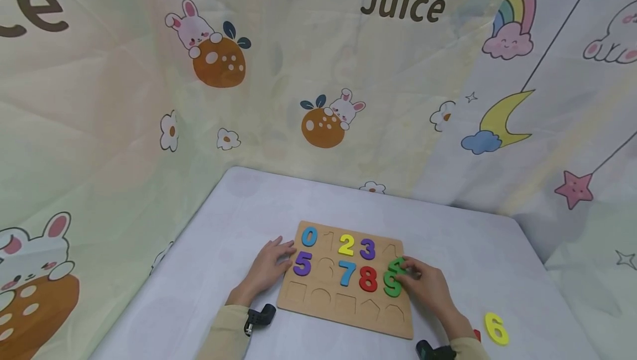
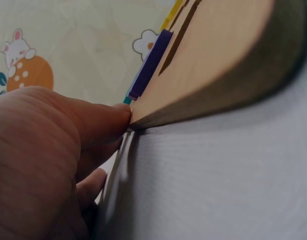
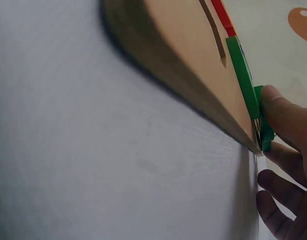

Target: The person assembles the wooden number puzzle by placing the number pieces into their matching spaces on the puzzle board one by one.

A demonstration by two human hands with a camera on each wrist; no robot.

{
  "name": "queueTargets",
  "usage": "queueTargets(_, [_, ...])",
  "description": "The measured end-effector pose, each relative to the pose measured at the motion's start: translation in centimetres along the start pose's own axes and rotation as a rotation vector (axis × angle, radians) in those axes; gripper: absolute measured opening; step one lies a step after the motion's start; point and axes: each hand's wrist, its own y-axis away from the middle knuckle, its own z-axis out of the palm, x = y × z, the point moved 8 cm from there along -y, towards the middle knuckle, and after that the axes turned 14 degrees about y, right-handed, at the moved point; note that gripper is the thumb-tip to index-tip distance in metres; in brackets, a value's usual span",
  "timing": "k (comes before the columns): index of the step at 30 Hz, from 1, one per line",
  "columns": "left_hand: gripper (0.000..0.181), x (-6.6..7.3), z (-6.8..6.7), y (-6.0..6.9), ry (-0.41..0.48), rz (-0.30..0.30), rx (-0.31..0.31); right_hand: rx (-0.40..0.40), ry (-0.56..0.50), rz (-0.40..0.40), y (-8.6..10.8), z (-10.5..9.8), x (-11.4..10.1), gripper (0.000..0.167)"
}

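A wooden number board (image 1: 323,282) lies flat on the white table. Blue 0 (image 1: 309,236), yellow 2 (image 1: 346,245), purple 3 (image 1: 367,249), purple 5 (image 1: 302,264), blue 7 (image 1: 347,273), red 8 (image 1: 368,279) and green 9 (image 1: 392,285) are on it. My left hand (image 1: 269,265) touches the board's left edge, thumb tip against its side. At the right edge, my right hand (image 1: 427,287) pinches a green 4 (image 3: 266,131) between thumb and finger. The 4 is just above the 9, below an unfilled recess in the top row.
A yellow 6 (image 1: 496,328) lies on the table beyond my right wrist. Next to it a red piece (image 1: 477,335) is mostly hidden by the wrist. The board's bottom row holds bare shape outlines. A patterned curtain (image 1: 278,183) hangs behind the table.
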Motion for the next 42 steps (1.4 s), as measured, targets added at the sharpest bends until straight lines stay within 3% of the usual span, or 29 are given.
queueTargets(24, [0.032, 0.3, -0.1, 0.2, 0.012, -0.003, -0.002, 0.034, -0.007, -0.03, -1.2, 0.1, -1.3, 0.022])
queueTargets(42, [0.031, 0.3, 0.0, 0.1, 0.0, 0.01, 0.002, -0.009, -0.013, -0.018, -2.2, 1.2, -0.8, 0.023])
